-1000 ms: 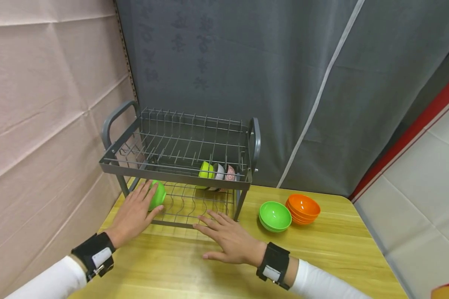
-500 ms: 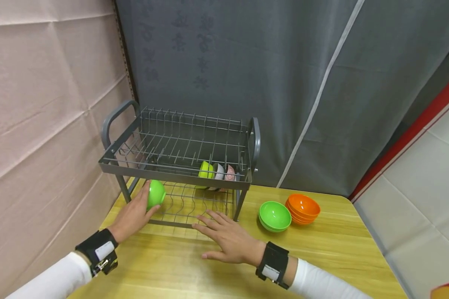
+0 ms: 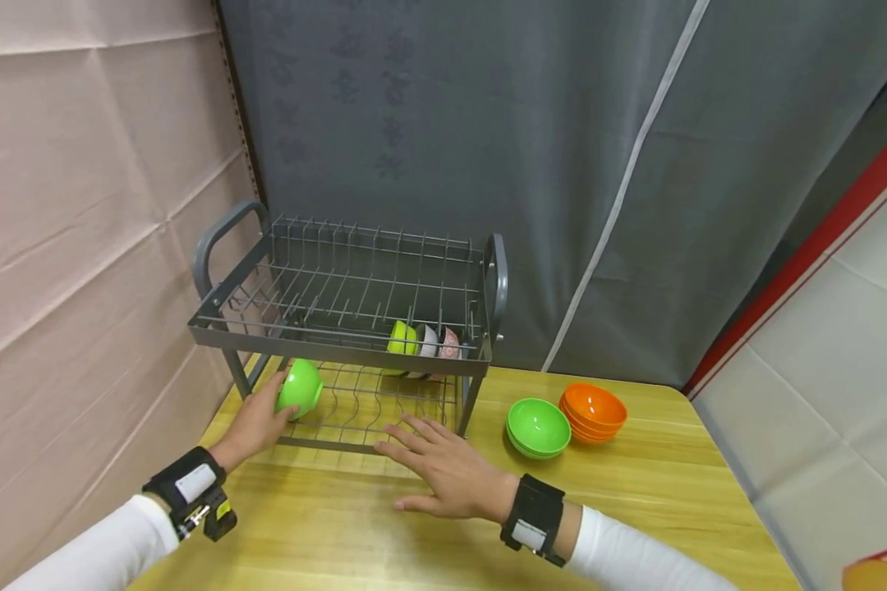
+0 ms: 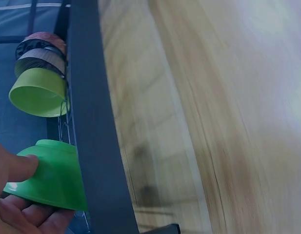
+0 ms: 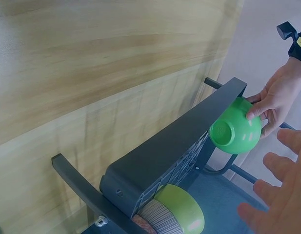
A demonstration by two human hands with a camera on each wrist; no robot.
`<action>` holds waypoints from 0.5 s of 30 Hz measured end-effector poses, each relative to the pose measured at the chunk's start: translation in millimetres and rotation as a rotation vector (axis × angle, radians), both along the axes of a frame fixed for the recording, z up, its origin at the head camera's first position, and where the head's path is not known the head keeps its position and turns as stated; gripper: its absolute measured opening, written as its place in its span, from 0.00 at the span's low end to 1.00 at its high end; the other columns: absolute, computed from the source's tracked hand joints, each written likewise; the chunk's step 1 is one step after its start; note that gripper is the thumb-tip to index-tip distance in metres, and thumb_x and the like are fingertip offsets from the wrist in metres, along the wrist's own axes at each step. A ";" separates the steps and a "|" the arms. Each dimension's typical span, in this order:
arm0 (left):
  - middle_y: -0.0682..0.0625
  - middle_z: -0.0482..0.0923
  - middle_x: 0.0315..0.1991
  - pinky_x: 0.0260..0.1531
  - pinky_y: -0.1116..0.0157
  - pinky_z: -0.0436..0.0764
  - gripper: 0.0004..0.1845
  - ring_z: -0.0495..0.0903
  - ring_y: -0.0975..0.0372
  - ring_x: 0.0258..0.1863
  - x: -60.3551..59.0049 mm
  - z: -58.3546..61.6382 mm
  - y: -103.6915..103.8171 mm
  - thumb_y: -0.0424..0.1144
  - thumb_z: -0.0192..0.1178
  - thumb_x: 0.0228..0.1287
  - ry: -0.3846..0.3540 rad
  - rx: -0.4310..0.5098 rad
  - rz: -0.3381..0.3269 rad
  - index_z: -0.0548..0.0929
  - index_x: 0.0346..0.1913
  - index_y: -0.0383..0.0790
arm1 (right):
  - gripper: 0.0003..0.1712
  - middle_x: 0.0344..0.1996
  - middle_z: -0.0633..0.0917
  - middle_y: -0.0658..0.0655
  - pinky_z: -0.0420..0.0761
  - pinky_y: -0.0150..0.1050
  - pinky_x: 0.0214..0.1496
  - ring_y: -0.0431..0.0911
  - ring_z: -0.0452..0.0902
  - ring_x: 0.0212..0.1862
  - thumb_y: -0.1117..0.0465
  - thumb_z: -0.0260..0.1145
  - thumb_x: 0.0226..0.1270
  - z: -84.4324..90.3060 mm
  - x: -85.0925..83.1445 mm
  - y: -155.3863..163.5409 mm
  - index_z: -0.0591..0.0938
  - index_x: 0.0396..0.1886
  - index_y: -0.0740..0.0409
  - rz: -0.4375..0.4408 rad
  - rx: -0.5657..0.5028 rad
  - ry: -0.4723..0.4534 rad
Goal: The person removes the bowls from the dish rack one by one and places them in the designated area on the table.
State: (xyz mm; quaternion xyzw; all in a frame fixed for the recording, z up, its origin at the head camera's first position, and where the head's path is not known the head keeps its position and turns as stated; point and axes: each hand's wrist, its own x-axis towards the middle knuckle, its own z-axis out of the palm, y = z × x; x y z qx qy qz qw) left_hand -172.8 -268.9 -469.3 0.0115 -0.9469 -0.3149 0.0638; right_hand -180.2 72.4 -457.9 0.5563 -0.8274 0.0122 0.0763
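At the left end of the lower tier of a dark grey two-tier dish rack, my left hand grips a bright green bowl. In the left wrist view the thumb presses the bowl's outside and the other fingers reach under its rim. The bowl is tipped on its side, its base facing along the rack in the right wrist view. My right hand is spread palm down, holding nothing, by the rack's front edge. A yellow-green bowl, a white striped bowl and a pink patterned bowl stand on edge at the lower tier's right.
Right of the rack, a stack of green bowls stands beside a stack of orange bowls on the wooden table. A pale cloth wall rises close at the left, and a grey curtain hangs behind.
My left hand has gone from lying over the green bowl to gripping it between thumb and fingers. The bowl has turned and shifted slightly left. My right hand stays nearly still.
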 end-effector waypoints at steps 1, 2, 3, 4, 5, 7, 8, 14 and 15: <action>0.19 0.70 0.62 0.49 0.39 0.84 0.33 0.78 0.30 0.55 -0.5 0.8 -0.1 0.28 0.61 0.68 -0.012 0.012 0.001 0.59 0.71 0.22 | 0.46 0.81 0.60 0.54 0.63 0.54 0.80 0.56 0.53 0.81 0.30 0.56 0.71 -0.1 -0.5 -0.9 0.57 0.81 0.43 0.001 -0.001 0.004; 0.19 0.70 0.62 0.49 0.39 0.84 0.33 0.78 0.31 0.56 -1.2 1.5 0.0 0.28 0.61 0.68 -0.021 0.028 0.003 0.60 0.71 0.21 | 0.47 0.81 0.60 0.54 0.62 0.54 0.80 0.56 0.53 0.81 0.30 0.55 0.71 0.8 -0.6 -1.8 0.56 0.82 0.43 0.001 0.002 0.000; 0.19 0.70 0.62 0.49 0.40 0.84 0.33 0.78 0.31 0.56 -1.8 2.7 0.2 0.28 0.61 0.68 -0.031 0.042 0.004 0.60 0.71 0.21 | 0.47 0.81 0.60 0.55 0.63 0.55 0.80 0.57 0.53 0.81 0.31 0.56 0.71 1.6 -0.9 -2.8 0.57 0.82 0.44 0.004 -0.001 -0.007; 0.19 0.69 0.63 0.49 0.41 0.85 0.33 0.78 0.31 0.56 -2.5 3.8 0.3 0.27 0.61 0.69 -0.040 0.059 0.004 0.60 0.71 0.20 | 0.47 0.81 0.59 0.55 0.62 0.55 0.80 0.57 0.54 0.81 0.30 0.55 0.71 1.9 -1.7 -4.0 0.56 0.82 0.44 0.004 0.001 -0.003; 0.19 0.69 0.63 0.49 0.42 0.85 0.33 0.78 0.31 0.56 -3.2 4.9 0.4 0.28 0.60 0.69 -0.050 0.070 0.003 0.60 0.71 0.20 | 0.47 0.81 0.58 0.54 0.62 0.55 0.81 0.57 0.53 0.81 0.30 0.55 0.71 2.8 -2.1 -5.2 0.56 0.82 0.44 0.002 0.002 -0.006; 0.18 0.69 0.63 0.49 0.44 0.86 0.33 0.78 0.30 0.57 -4.5 7.0 0.4 0.27 0.59 0.70 -0.069 0.108 -0.005 0.59 0.72 0.19 | 0.47 0.81 0.58 0.54 0.61 0.55 0.81 0.57 0.53 0.81 0.30 0.55 0.71 5.1 -2.7 -7.7 0.55 0.82 0.44 0.001 0.005 -0.010; 0.18 0.69 0.63 0.49 0.45 0.86 0.33 0.78 0.31 0.57 -4.7 7.9 0.5 0.27 0.59 0.70 -0.081 0.131 -0.011 0.58 0.72 0.18 | 0.47 0.81 0.58 0.55 0.61 0.55 0.81 0.57 0.53 0.81 0.31 0.55 0.71 6.5 -3.1 -9.0 0.55 0.82 0.44 0.001 0.005 -0.013; 0.18 0.73 0.58 0.45 0.50 0.88 0.31 0.82 0.34 0.54 -5.6 11.6 2.3 0.26 0.56 0.72 -0.117 0.220 -0.036 0.58 0.72 0.18 | 0.46 0.82 0.57 0.54 0.59 0.54 0.82 0.56 0.50 0.82 0.31 0.54 0.72 13.9 -6.3 -17.5 0.55 0.82 0.43 0.002 0.001 -0.027; 0.18 0.74 0.58 0.45 0.51 0.88 0.31 0.82 0.35 0.53 -5.9 12.2 3.0 0.26 0.56 0.72 -0.117 0.228 -0.043 0.58 0.72 0.19 | 0.46 0.82 0.56 0.54 0.58 0.54 0.82 0.56 0.50 0.82 0.30 0.54 0.72 15.0 -6.9 -18.8 0.54 0.82 0.42 0.002 0.002 -0.028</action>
